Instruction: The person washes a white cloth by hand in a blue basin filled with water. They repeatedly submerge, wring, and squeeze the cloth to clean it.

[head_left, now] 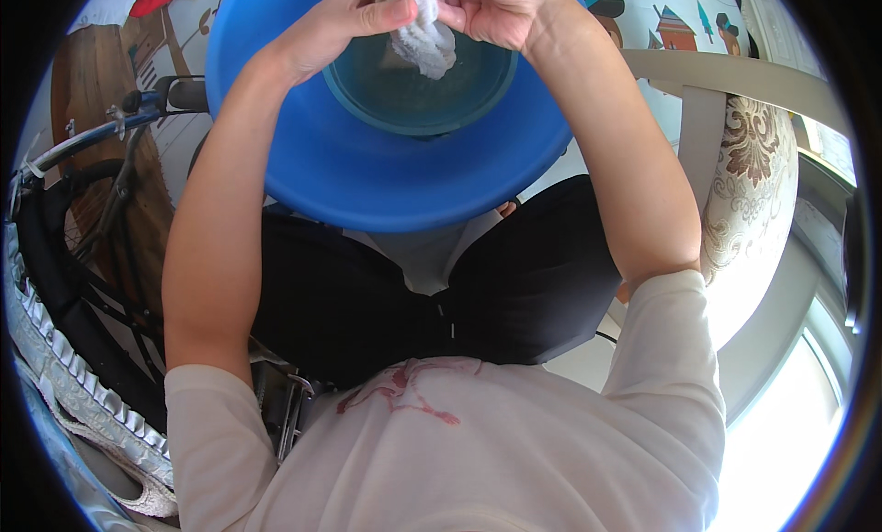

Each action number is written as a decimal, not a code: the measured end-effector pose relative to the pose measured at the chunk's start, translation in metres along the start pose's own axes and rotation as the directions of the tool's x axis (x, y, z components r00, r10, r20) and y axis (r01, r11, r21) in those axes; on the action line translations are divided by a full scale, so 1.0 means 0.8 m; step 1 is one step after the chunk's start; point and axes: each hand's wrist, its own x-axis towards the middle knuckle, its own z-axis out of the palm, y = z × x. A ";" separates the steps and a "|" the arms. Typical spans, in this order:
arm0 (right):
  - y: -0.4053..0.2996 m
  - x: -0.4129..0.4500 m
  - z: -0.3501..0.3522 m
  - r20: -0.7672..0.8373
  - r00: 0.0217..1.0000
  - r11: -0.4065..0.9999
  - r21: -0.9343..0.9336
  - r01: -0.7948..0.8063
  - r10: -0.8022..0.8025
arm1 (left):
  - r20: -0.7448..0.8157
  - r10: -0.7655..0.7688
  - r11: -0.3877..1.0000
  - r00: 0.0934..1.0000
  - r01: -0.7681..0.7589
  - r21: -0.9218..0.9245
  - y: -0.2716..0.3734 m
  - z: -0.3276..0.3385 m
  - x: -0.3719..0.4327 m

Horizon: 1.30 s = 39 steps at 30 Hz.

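Note:
A bunched, wet-looking white cloth (427,46) hangs at the top of the view, over a green basin (441,105) that holds water. My left hand (365,15) is closed around the cloth from the left, its thumb lying across the folds. From the right, my right hand (486,12) touches the cloth with curled fingers; whether they grip it is hard to tell, as its upper part is cut off by the frame. The green basin sits inside a large blue plastic tub (413,187), which stands in front of my knees.
A wooden chair with a patterned cushion (747,167) stands close on the right. At the left are a metal-framed item with black padding (69,291) and a ruffled fabric cover (89,380). A printed mat (661,22) lies beyond the tub.

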 end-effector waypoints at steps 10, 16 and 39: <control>-0.024 -0.024 0.000 -0.188 0.982 0.962 -0.265 -0.071 0.020 | -0.176 -0.010 0.996 0.984 -0.007 -0.093 0.043 0.023 0.000; 0.006 0.014 -0.082 -0.097 0.964 0.659 -0.747 0.094 -0.247 | -0.253 -0.088 0.974 0.963 0.030 -0.225 -0.010 -0.024 -0.001; -0.045 -0.076 0.004 0.099 0.917 -0.107 -0.992 0.062 -0.386 | -0.315 -0.207 0.938 0.926 0.279 0.205 -0.033 -0.019 -0.005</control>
